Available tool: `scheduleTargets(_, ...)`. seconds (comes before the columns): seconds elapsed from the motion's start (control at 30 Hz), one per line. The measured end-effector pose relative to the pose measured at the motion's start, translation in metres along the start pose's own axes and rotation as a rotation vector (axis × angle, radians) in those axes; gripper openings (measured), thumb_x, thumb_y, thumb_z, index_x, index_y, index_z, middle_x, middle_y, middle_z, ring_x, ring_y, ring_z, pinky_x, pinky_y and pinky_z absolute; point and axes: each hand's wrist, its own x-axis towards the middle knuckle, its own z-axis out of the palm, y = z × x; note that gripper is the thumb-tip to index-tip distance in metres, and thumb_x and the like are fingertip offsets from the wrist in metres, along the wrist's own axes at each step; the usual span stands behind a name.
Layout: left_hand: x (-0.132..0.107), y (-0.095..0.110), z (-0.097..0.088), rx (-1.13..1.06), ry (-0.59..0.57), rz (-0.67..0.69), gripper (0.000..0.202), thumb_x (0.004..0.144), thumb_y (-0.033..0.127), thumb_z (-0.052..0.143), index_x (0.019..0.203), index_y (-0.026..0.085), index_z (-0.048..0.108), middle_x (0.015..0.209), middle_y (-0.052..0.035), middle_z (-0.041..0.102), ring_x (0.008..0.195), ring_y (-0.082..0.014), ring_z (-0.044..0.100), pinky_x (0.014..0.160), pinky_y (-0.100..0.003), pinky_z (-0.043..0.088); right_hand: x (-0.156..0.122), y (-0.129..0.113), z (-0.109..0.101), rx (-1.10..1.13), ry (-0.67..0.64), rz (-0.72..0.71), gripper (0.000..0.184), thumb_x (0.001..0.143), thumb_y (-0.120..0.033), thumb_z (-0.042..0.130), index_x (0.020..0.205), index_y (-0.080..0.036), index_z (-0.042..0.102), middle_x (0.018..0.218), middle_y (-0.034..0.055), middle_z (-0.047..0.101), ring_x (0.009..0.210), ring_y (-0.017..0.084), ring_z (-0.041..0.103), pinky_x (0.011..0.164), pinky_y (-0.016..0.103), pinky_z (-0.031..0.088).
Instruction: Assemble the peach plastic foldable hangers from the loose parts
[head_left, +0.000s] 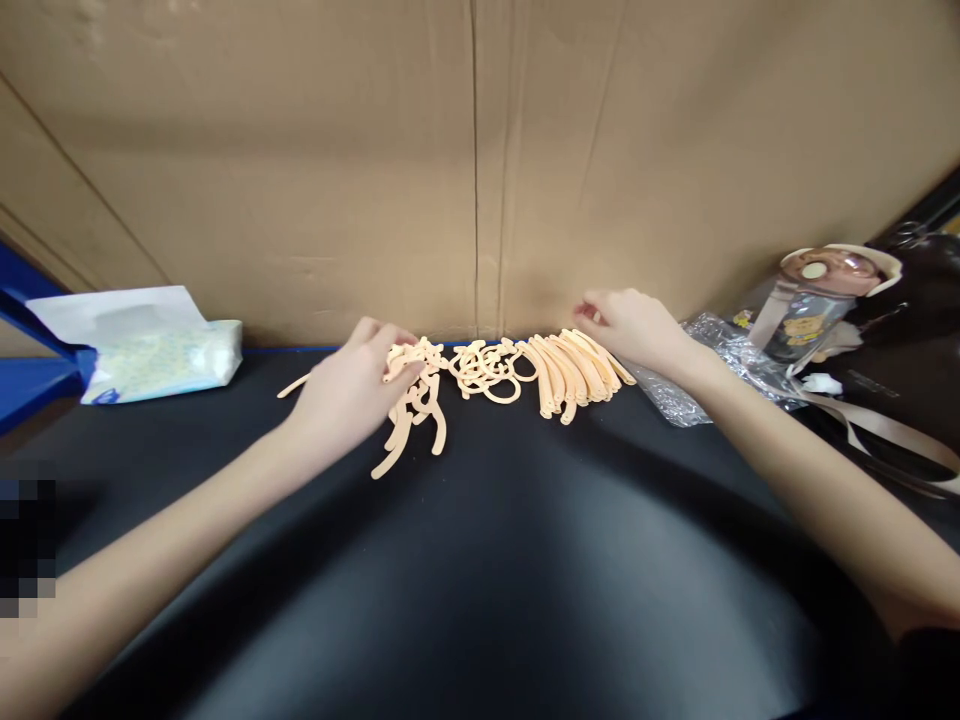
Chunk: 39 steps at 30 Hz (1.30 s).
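My left hand (352, 375) is closed over a loose bunch of peach-coloured curved flat strips (409, 410), its fingers curled round some of them. In the middle lies a tangled heap of peach-coloured rings and hooked pieces (484, 370). To its right, more curved strips are lined up side by side in a neat row (566, 370). Above the far end of that row is my right hand (619, 318), with its fingers bent together. What its fingertips hold, if anything, is too small to make out. One single strip (294, 385) sticks out left of my left hand.
A cardboard wall (375, 180) rises behind the black table surface (480, 560). On the left lies a wipes packet (165, 360) with a white sheet on top. Clear plastic wrap (697, 385) and a strapped drinking bottle (814, 310) are at the right.
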Motion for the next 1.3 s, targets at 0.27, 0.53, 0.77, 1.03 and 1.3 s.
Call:
scheduleTargets(0.27, -0.076, 0.035, 0.018, 0.144, -0.199, 0.473, 0.027, 0.094, 0.021, 0.041, 0.109, 0.015, 0.063, 0.109, -0.0104, 0.061, 0.104, -0.0268, 0.058, 0.089, -0.044, 0.050, -0.070, -0.057, -0.014, 0.226, -0.036, -0.543, 0.023, 0.100, -0.024, 0.033, 0.093, -0.016, 0.054, 0.084, 0.0023, 0.061, 0.069, 0.013, 0.052, 0.063, 0.027, 0.035)
scheduleTargets(0.53, -0.056, -0.012, 0.022, 0.265, -0.121, 0.427, 0.042, 0.090, 0.006, 0.032, 0.115, 0.015, 0.065, 0.107, -0.0112, 0.063, 0.100, -0.0265, 0.060, 0.084, -0.042, 0.054, -0.114, -0.052, 0.019, 0.171, -0.233, -0.784, 0.022, 0.099, -0.020, 0.037, 0.098, -0.017, 0.058, 0.092, 0.0040, 0.061, 0.083, 0.017, 0.057, 0.075, 0.033, 0.048)
scheduleTargets(0.77, -0.082, 0.026, 0.036, 0.110, -0.027, 0.494, 0.039, 0.098, 0.037, 0.040, 0.125, 0.016, 0.059, 0.127, -0.0117, 0.060, 0.118, -0.0267, 0.055, 0.099, -0.044, 0.050, -0.125, -0.047, 0.041, 0.304, -0.108, -0.681, 0.031, 0.099, -0.031, 0.041, 0.119, -0.015, 0.058, 0.130, 0.0130, 0.057, 0.119, 0.022, 0.055, 0.101, 0.041, 0.047)
scheduleTargets(1.03, -0.113, 0.035, 0.048, 0.050, -0.286, 0.503, 0.071, 0.096, 0.058, 0.033, 0.149, 0.012, 0.030, 0.156, -0.0151, 0.030, 0.145, -0.0305, 0.024, 0.115, -0.054, 0.033, -0.135, -0.049, 0.055, 0.395, -0.194, -0.605, 0.063, 0.097, -0.051, 0.039, 0.146, -0.013, 0.039, 0.156, 0.0150, 0.029, 0.145, 0.026, 0.026, 0.117, 0.050, 0.028)
scheduleTargets(1.3, -0.109, 0.034, 0.039, 0.033, -0.353, 0.511, 0.071, 0.096, 0.057, 0.034, 0.150, 0.012, 0.028, 0.157, -0.0142, 0.026, 0.146, -0.0305, 0.022, 0.117, -0.054, 0.028, -0.137, -0.051, 0.057, 0.299, -0.208, -0.616, 0.062, 0.099, -0.050, 0.034, 0.147, -0.011, 0.037, 0.157, 0.0137, 0.026, 0.146, 0.027, 0.024, 0.117, 0.052, 0.028)
